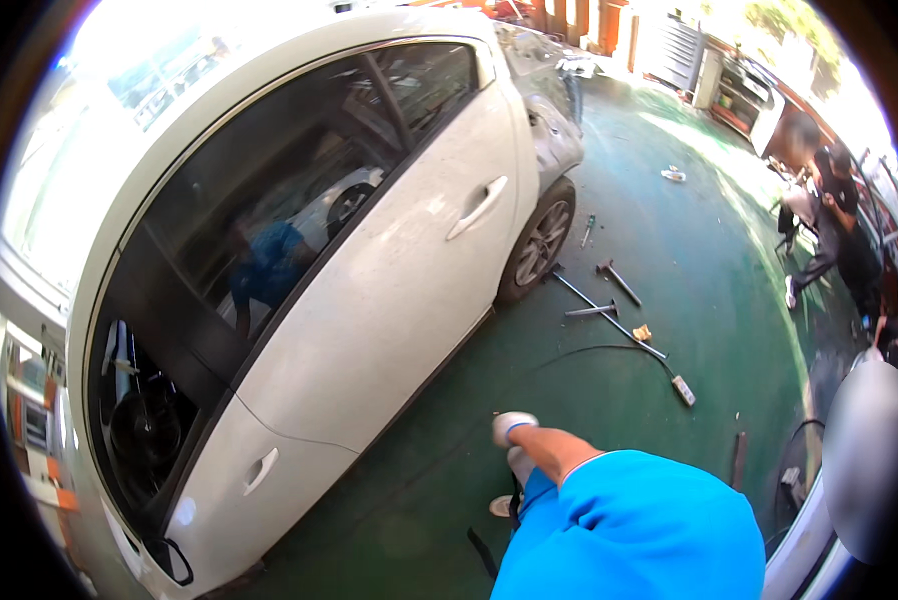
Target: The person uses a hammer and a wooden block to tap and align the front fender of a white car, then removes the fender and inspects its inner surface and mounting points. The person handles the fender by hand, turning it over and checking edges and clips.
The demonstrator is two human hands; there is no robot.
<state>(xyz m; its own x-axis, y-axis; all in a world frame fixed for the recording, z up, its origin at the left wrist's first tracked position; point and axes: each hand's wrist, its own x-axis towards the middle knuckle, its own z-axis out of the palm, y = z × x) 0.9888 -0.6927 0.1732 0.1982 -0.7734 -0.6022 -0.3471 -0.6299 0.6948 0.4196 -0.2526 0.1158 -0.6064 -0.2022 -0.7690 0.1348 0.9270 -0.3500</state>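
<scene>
My right arm, in a bright blue sleeve (659, 515), reaches out over the green floor. My right hand (515, 428) wears a white glove; its fingers are too small and blurred to make out, and no tool shows in it. It is near the side of a white car (369, 330), apart from the door. Below the wrist is a greyish shape I cannot make out, and a light shoe (502, 506) shows on the floor. My left hand is not visible.
Near the car's rear wheel (542, 242) lie a hammer (621, 283), another hammer-like tool (591, 311), a long metal bar (601, 306) and a screwdriver (588, 230). A power strip (683, 390) trails a dark cable. Another person (839, 215) is at the far right.
</scene>
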